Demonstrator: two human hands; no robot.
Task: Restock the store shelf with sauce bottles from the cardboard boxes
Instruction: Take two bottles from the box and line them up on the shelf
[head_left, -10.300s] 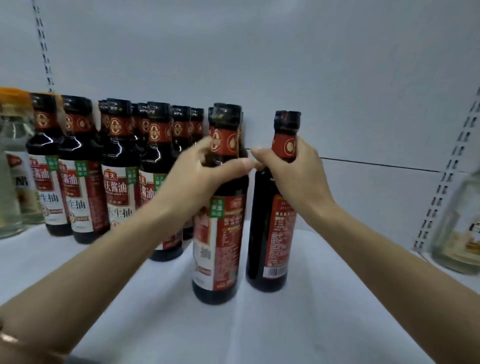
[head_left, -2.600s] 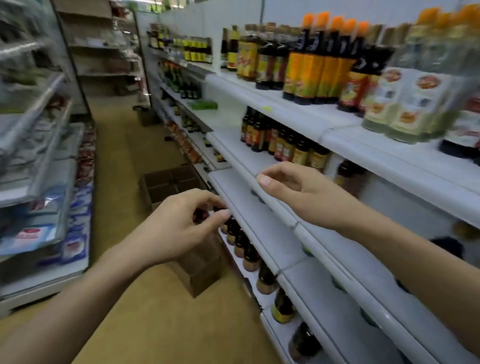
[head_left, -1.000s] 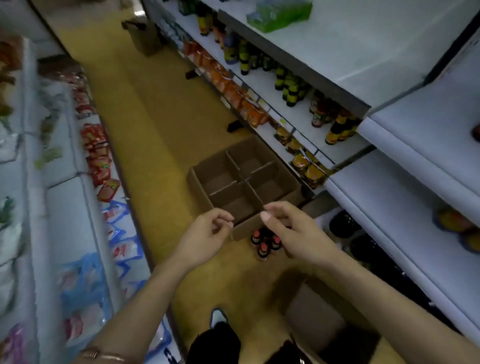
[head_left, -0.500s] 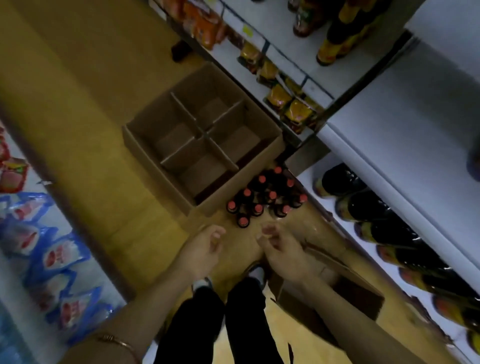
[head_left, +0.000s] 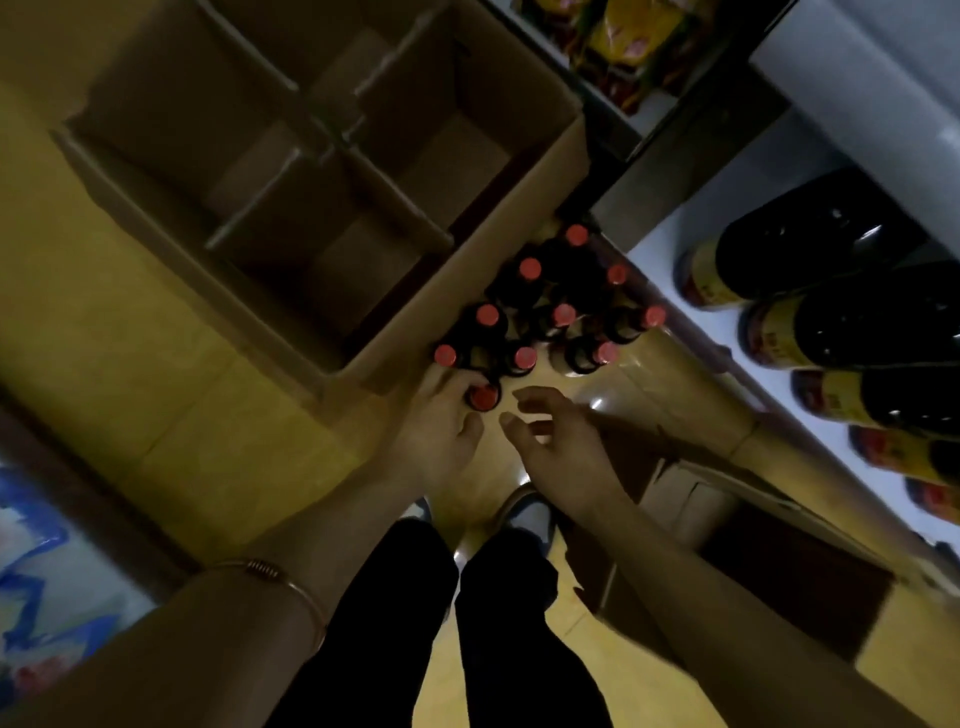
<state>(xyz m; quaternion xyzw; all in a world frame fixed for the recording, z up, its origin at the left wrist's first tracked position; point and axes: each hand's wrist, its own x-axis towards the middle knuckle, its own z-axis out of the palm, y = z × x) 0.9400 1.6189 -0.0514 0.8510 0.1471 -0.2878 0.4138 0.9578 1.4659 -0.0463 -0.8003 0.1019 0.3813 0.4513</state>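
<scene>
Several dark sauce bottles with red caps (head_left: 563, 314) stand in a cluster on the yellow floor, between an open cardboard box (head_left: 457, 291) and the white bottom shelf (head_left: 675, 234). My left hand (head_left: 441, 431) curls its fingers and thumb round the neck of the nearest bottle (head_left: 484, 397). Just to its right, my right hand (head_left: 558, 441) hovers with spread fingers and holds nothing, a little short of the cluster. The box has cardboard dividers and its compartments look empty.
Large dark bottles with yellow labels (head_left: 841, 332) stand on the bottom shelf at the right. A second cardboard box (head_left: 727, 509) lies open by my right forearm. My legs and shoes (head_left: 524, 514) are below the hands. Blue packets (head_left: 31, 582) fill the lower left.
The view has swung from the shelf down to the floor. Both hands have dropped toward the bottle cluster, and my left hand has reached the nearest bottle's neck.
</scene>
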